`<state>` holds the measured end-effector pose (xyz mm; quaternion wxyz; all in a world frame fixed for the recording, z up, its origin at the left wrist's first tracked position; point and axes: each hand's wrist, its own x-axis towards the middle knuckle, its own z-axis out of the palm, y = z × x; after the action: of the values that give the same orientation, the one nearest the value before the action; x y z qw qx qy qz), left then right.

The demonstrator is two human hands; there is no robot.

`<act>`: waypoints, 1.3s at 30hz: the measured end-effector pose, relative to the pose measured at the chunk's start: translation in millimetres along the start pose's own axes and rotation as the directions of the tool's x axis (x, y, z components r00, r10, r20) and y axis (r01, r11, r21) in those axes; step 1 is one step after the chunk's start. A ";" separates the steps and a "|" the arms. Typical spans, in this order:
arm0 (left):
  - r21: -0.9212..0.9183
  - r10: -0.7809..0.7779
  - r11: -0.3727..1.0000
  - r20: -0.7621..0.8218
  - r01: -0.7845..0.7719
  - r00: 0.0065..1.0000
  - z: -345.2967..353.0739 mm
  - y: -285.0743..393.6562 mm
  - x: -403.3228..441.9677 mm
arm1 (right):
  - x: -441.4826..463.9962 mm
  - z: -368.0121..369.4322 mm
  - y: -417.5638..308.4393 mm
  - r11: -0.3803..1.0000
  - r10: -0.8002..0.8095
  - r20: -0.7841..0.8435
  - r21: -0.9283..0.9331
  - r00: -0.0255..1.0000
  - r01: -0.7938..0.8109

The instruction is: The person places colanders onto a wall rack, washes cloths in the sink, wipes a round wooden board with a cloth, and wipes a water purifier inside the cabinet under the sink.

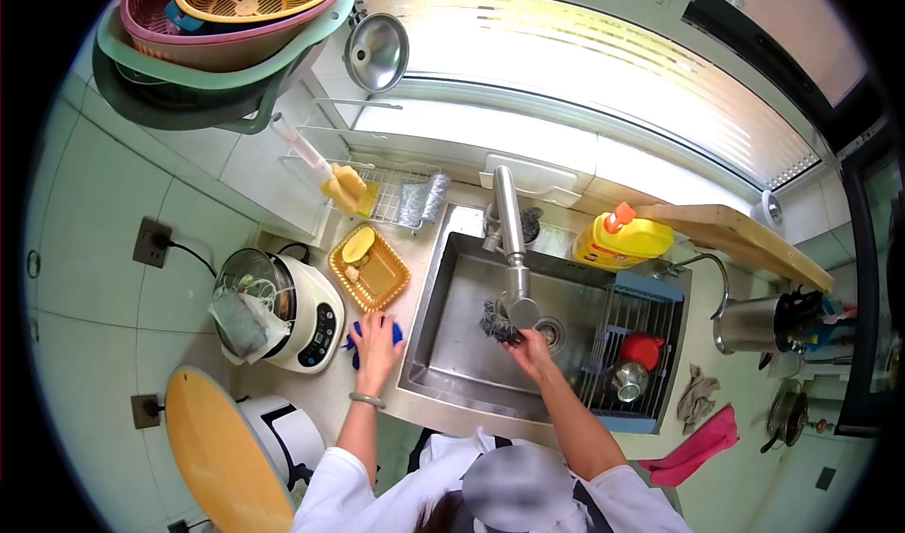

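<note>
My left hand [377,340] is closed on a blue cloth [356,346] on the counter, left of the sink. In my right hand [531,349] is a dark grey scouring pad [497,323], held over the steel sink [452,344] beside the head of the faucet [510,222]. Just above my left hand sits a gold basket [386,274] with a yellow piece [359,244] and a smaller pale piece in it. Whether water runs from the faucet cannot be made out.
A white cooker [316,316] stands at the left. A drying rack [608,335] in the sink's right side holds a red item [642,350] and a metal cup [629,380]. Behind are a yellow bottle [622,241], a wooden board [745,236] and a wire rack [382,189].
</note>
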<state>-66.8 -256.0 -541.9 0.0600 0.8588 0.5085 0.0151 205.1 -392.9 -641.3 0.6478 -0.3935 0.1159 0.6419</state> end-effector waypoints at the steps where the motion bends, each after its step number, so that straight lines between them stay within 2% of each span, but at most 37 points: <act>1: -0.136 -0.003 0.991 -0.058 -0.004 0.998 1.5 13.3 -0.6 | 3.2 -1.8 3.4 0.998 -0.012 -0.003 -0.061 1.000 0.012; 2: -0.324 0.069 0.941 -0.106 -0.100 0.992 5.4 25.1 7.3 | 3.5 0.7 5.5 0.998 -0.009 -0.004 -0.064 1.000 0.008; 3: -0.496 0.091 0.862 -0.047 -0.102 0.995 8.7 43.8 12.8 | 3.5 5.0 7.4 0.993 -0.029 -0.011 -0.115 1.000 0.028; 4: -0.663 0.087 0.740 -0.071 -0.113 0.994 29.9 61.5 15.7 | 4.0 8.7 8.6 0.985 -0.051 -0.017 -0.168 0.999 0.048; 5: -0.774 0.044 0.630 -0.045 -0.063 0.998 39.2 86.2 20.8 | 7.5 8.5 11.4 0.984 -0.052 -0.017 -0.174 0.999 0.048; 6: -0.820 -0.006 0.560 0.137 0.117 0.991 36.0 109.8 24.8 | 15.0 4.0 16.7 0.960 -0.099 -0.025 -0.264 0.995 0.089; 7: -0.860 0.003 0.507 0.070 0.058 0.998 90.0 121.1 24.8 | 22.1 0.8 19.5 0.928 -0.149 -0.029 -0.350 0.988 0.129; 8: -0.863 0.006 0.503 0.065 0.053 0.998 94.2 138.8 20.5 | 30.2 -0.5 17.2 0.926 -0.155 -0.028 -0.353 0.988 0.135; 10: -0.693 0.233 0.660 -0.177 -0.289 0.956 96.8 169.7 16.6 | 42.6 1.7 8.9 0.989 -0.150 -0.129 0.000 0.980 0.151; 11: -0.695 0.235 0.658 -0.177 -0.290 0.956 107.9 180.5 14.2 | 37.4 4.8 7.3 0.988 -0.152 -0.132 -0.001 0.980 0.154; 12: -0.569 0.275 0.755 -0.179 -0.327 0.945 122.2 188.1 15.6 | 24.9 13.7 4.6 0.991 -0.124 -0.138 0.031 0.983 0.129; 14: -0.427 0.320 0.826 -0.181 -0.368 0.930 148.5 183.3 32.9 | 8.9 31.7 0.2 0.992 -0.072 -0.147 0.093 0.987 0.086; 15: -0.792 0.079 0.602 -0.065 -0.100 0.995 148.2 171.5 51.4 | 1.5 38.4 7.9 0.994 -0.104 -0.171 0.027 0.980 0.110; 16: -0.906 -0.006 0.420 0.050 0.048 0.999 148.6 171.9 53.4 | -3.0 47.0 17.8 0.984 -0.175 -0.175 -0.037 0.969 0.172; 17: -0.963 -0.091 0.202 0.163 0.179 0.982 147.8 172.4 55.5 | 0.2 47.9 21.6 0.981 -0.196 -0.183 -0.021 0.963 0.195; 18: -0.971 -0.076 0.237 0.022 0.040 0.997 146.3 175.7 53.2 | 1.9 49.8 22.2 0.976 -0.215 -0.188 -0.002 0.958 0.219; 19: -0.966 -0.064 0.256 -0.053 -0.035 0.997 143.7 182.1 50.4 | 9.9 41.2 15.6 0.975 -0.216 -0.187 0.002 0.958 0.220; 20: -0.955 -0.053 0.275 -0.128 -0.108 0.990 140.3 188.6 47.5 | 28.3 15.5 6.5 0.987 -0.145 -0.082 0.057 0.986 0.150; 21: -0.787 -0.032 0.574 -0.298 -0.227 0.954 137.8 208.7 33.3 | 38.2 -1.4 -1.3 0.992 -0.076 0.028 0.103 0.997 0.072; 22: -0.484 0.119 0.798 -0.460 -0.360 0.880 131.4 208.6 33.1 | 36.7 -4.5 -5.8 0.992 -0.075 0.032 0.102 0.997 0.072; 23: -0.103 0.263 0.912 -0.596 -0.397 0.759 125.6 208.4 32.9 | 33.8 -5.5 -10.2 0.998 -0.052 0.017 0.041 0.998 0.052; 24: -0.104 0.263 0.912 -0.596 -0.398 0.758 141.5 195.7 37.5 | 30.4 -9.3 -14.6 0.999 -0.030 -0.004 -0.020 1.000 0.030; 25: -0.670 0.051 0.703 -0.287 -0.239 0.957 172.9 182.5 41.9 | 30.2 -21.3 -19.5 0.999 -0.028 -0.009 -0.022 1.000 0.028; 26: -0.860 0.090 0.503 -0.054 -0.092 0.994 177.1 170.8 45.2 | 33.7 -39.8 -22.2 0.998 0.063 0.193 0.014 0.979 -0.067; 27: -0.950 0.126 0.268 0.197 0.158 0.972 181.0 159.1 48.5 | 37.5 -52.8 -24.8 0.986 0.139 0.393 0.032 0.909 -0.165; 28: -0.907 0.152 0.093 0.421 0.411 0.894 183.5 147.7 51.9 | 44.2 -62.1 -26.4 0.966 0.195 0.581 0.026 0.790 -0.258; 29: -0.810 0.192 -0.020 0.572 0.586 0.797 166.9 142.8 54.0 | 45.0 -47.9 -32.2 0.978 0.164 0.224 -0.162 0.961 -0.129; 30: -0.667 0.252 -0.120 0.696 0.736 0.672 160.8 139.7 53.7 | 48.6 -38.3 -36.9 0.911 0.107 -0.169 -0.378 0.980 -0.165; 31: -0.667 0.255 -0.114 0.696 0.736 0.671 154.8 138.9 52.3 | 49.3 -32.4 -49.1 0.821 0.053 -0.155 -0.555 0.986 -0.132; 32: -0.638 0.306 -0.245 0.664 0.730 0.683 154.3 137.7 47.8 | 54.5 -28.7 -58.9 0.695 0.004 -0.131 -0.712 0.991 -0.097; 33: -0.591 0.349 -0.373 0.625 0.715 0.699 154.1 136.9 43.7 | 45.6 -1.8 -69.9 0.706 -0.057 -0.190 -0.702 0.980 -0.095; 37: -0.699 0.322 -0.295 0.569 0.651 0.757 146.9 132.1 36.5 | 46.0 71.1 -101.8 0.671 -0.015 -0.111 -0.738 0.994 -0.073; 39: -0.723 0.264 -0.225 0.600 0.654 0.755 141.8 130.5 35.0 | 62.1 86.9 -104.0 0.772 0.019 -0.008 -0.635 1.000 -0.020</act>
<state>76.1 -299.9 -668.4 0.8428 0.3358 0.4011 0.1264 279.5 -275.8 -586.8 0.4704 -0.5883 -0.1031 0.6496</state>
